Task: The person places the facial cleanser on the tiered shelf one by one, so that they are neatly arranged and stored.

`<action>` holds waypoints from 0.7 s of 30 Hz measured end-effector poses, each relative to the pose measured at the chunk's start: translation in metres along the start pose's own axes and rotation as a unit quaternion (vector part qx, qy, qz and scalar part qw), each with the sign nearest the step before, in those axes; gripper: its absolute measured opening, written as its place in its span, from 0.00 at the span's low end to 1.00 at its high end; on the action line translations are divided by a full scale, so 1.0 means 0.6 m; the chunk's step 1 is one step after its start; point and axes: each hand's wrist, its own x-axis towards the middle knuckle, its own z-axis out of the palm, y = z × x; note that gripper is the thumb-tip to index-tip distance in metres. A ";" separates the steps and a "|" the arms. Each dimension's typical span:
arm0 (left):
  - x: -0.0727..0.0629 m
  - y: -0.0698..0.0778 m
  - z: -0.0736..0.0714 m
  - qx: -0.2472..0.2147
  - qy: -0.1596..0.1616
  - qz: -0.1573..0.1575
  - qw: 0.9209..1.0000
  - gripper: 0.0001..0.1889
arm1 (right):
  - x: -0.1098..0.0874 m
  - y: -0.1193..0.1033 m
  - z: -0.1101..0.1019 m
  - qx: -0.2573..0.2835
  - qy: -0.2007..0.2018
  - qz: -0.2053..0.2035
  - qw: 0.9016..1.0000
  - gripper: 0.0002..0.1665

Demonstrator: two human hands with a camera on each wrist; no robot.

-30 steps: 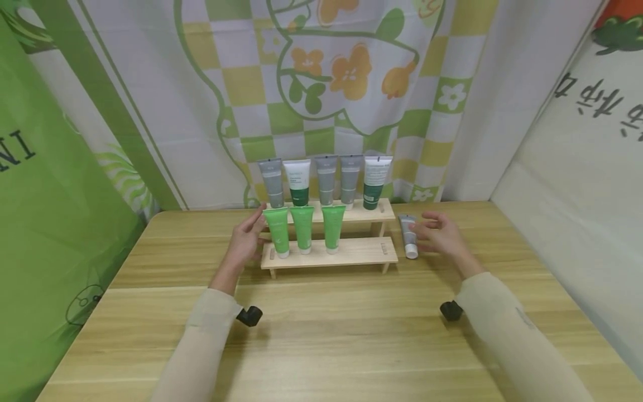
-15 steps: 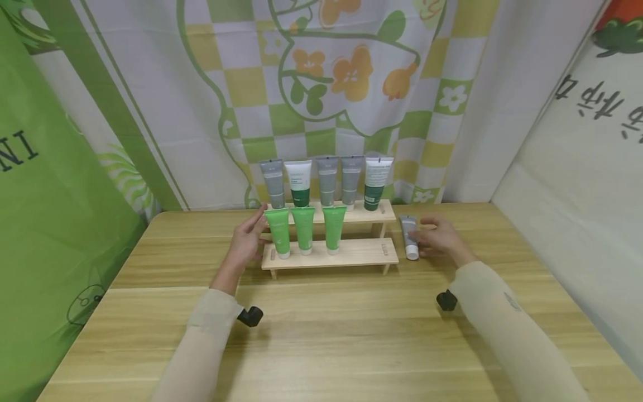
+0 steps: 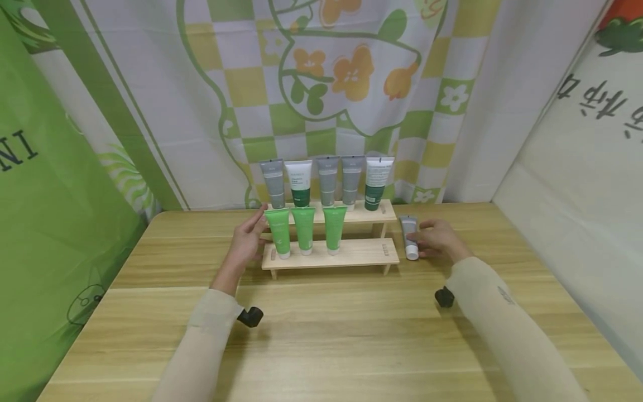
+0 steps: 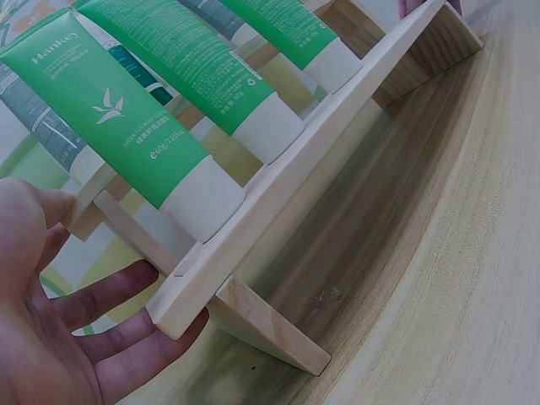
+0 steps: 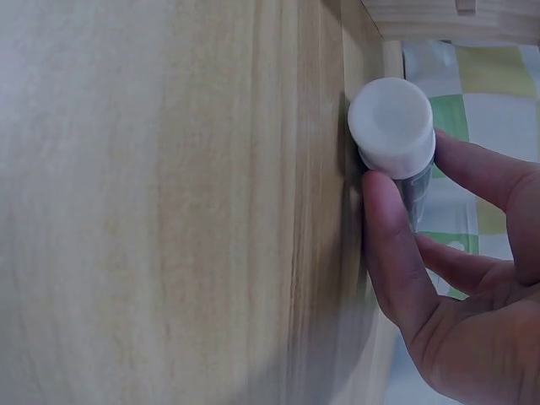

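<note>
In the head view, my left hand (image 3: 245,241) rests at the left end of a two-tier wooden rack (image 3: 359,257). The left wrist view has its fairly straight fingers (image 4: 126,350) touching the lower board's end, with the thumb by the upper tier. My right hand (image 3: 438,240) pinches a grey squeeze tube (image 3: 409,226) lying on the table right of the rack. Its white cap (image 5: 391,122) faces the right wrist camera, with thumb and fingers on opposite sides. Several green tubes (image 3: 334,229) stand cap-down on the lower tier, left of its bare right part.
Along the upper tier stand grey tubes (image 3: 327,181) and white-and-green tubes (image 3: 377,181), caps down. A patterned curtain (image 3: 346,123) hangs close behind the rack. The wood-grain table (image 3: 331,335) extends in front, with a green cloth (image 3: 45,223) at the left.
My right hand has come slightly left and lower, and its fingers have closed on the grey tube. The left hand and the rack show no clear movement.
</note>
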 end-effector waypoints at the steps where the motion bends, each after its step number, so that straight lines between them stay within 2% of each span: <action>1: 0.000 0.000 0.000 0.000 0.000 0.001 1.000 0.25 | 0.001 -0.001 0.002 -0.003 -0.001 -0.001 1.000 0.47; 10: 0.000 0.000 0.000 0.001 0.002 0.007 1.000 0.26 | 0.013 -0.006 0.009 -0.020 0.000 0.002 1.000 0.41; 21: -0.002 0.002 0.001 0.018 0.002 0.011 1.000 0.27 | 0.008 -0.007 0.011 0.002 -0.005 0.011 1.000 0.39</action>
